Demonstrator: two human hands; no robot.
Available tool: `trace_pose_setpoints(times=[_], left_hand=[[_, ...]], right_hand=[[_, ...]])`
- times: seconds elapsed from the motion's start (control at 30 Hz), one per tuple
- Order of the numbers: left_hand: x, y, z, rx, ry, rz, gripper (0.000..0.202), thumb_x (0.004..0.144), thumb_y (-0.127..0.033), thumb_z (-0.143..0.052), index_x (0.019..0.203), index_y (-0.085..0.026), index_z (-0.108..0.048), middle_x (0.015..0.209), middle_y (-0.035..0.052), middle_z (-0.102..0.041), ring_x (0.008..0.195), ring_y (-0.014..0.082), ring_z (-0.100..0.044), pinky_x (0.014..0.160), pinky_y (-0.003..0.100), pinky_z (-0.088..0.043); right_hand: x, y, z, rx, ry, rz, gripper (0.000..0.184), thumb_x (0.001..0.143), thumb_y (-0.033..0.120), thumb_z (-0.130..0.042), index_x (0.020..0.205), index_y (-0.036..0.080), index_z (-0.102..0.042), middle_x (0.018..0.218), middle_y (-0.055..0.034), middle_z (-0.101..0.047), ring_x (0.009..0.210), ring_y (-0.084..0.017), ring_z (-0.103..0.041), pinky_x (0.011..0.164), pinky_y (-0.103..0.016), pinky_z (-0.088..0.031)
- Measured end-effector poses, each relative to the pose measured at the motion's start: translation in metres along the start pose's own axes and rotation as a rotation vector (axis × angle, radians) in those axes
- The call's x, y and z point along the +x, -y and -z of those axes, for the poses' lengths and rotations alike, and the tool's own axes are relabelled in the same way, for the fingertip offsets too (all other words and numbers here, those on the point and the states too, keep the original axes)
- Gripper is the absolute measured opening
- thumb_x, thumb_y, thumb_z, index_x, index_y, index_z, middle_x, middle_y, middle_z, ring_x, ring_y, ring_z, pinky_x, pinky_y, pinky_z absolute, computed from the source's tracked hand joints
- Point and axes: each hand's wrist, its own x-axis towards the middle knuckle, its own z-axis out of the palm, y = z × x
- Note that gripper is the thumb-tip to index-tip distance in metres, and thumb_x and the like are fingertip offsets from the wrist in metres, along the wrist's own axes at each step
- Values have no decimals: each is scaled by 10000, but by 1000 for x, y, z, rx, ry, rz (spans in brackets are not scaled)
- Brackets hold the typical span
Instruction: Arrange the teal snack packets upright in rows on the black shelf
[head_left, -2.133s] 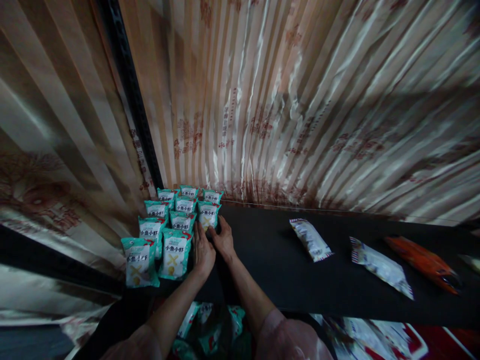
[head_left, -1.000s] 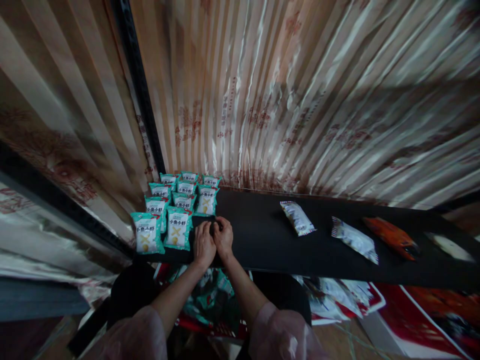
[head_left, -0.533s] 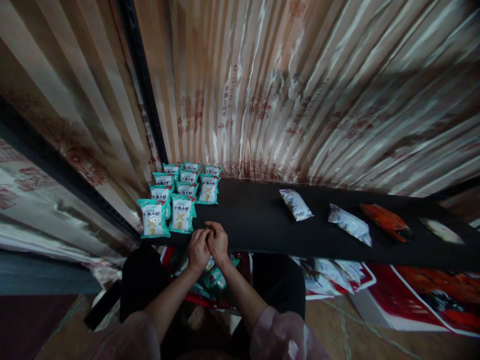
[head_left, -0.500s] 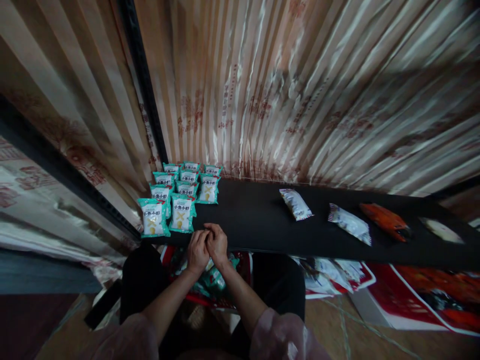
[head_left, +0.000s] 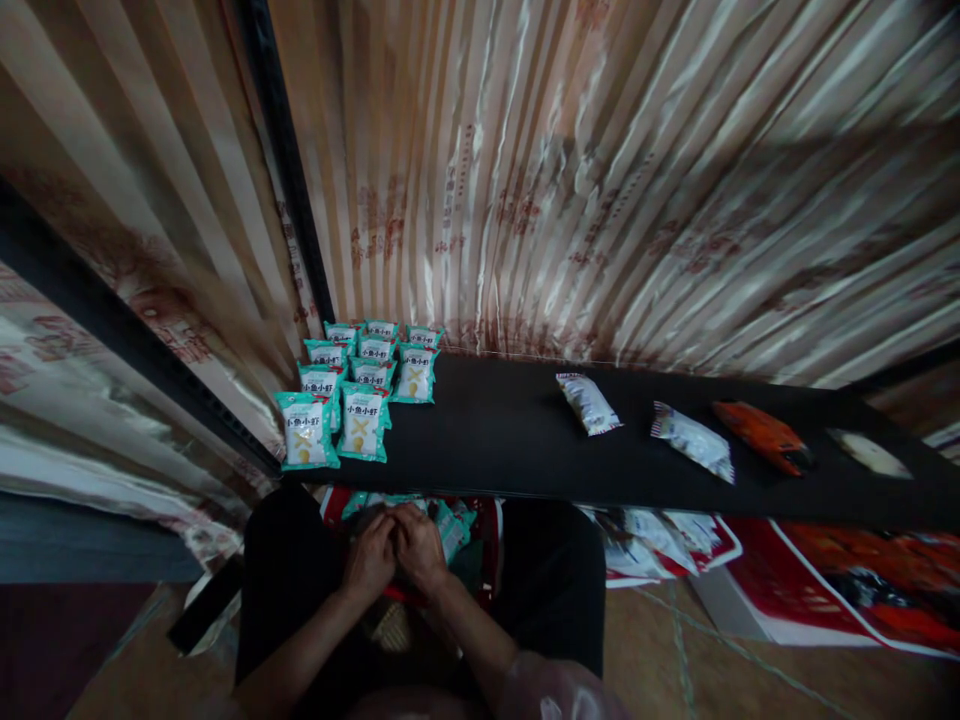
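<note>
The head view is filled mostly by a striped, crinkled curtain [head_left: 510, 180] hung behind a long black shelf [head_left: 495, 430]. Below the shelf, at the right, is a red container [head_left: 780, 590] of orange packs, with a basket [head_left: 731, 550] of white packs beside it. Between the person's dark-clad legs [head_left: 555, 560] sits a red basket [head_left: 495, 530] holding loose teal packets [head_left: 454, 530].

The left hand [head_left: 371, 560] and right hand [head_left: 418, 545] are together over this red basket, fingers bent and meeting. They have just dropped here from the shelf's front edge; I judge that the work has shifted from the shelf to the basket's supply. Whether the fingers enclose anything, or how far they are parted, I cannot tell: the fingertips are hidden.

The shelf's teal packets [head_left: 364, 420] stand upright in its left corner, labels outward, unchanged by that move: four deep in the left and middle files, two at the back of the right file. That file looks short to me, its front part bare. Well apart to the right lie two white packs [head_left: 692, 440], an orange pack [head_left: 761, 435] and a blurred pale item [head_left: 870, 453].
</note>
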Motion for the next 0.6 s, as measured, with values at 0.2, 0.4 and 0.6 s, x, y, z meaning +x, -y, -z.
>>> trace_pose_setpoints(times=[0.2,0.4,0.6], left_hand=[[-14,3,11,131,405,105,384,666,-61,-471,990,-194,-627,1114,57,-631,1099,179,-534,968,279,-382],[-1,3,6,166,342,230,224,786,-166,-479,923,-187,-654,1033,78,-667,1022,194,-582,898,276,-393],[24,14,9,148,214,384,297,860,-228,-423,1053,-118,-620,1095,148,-652,1033,210,-595,887,276,-386]], right_hand=[[-15,-21,-7,-66,103,-264,398,736,24,-395,965,162,-690,957,-94,-696,904,-179,-642,829,-298,-489],[-4,-33,-8,-37,112,-434,358,768,73,-409,963,156,-697,990,-88,-707,925,-180,-646,841,-271,-465],[2,-41,-1,29,100,-541,385,883,371,-363,880,172,-692,832,-73,-708,794,-184,-628,727,-270,-438]])
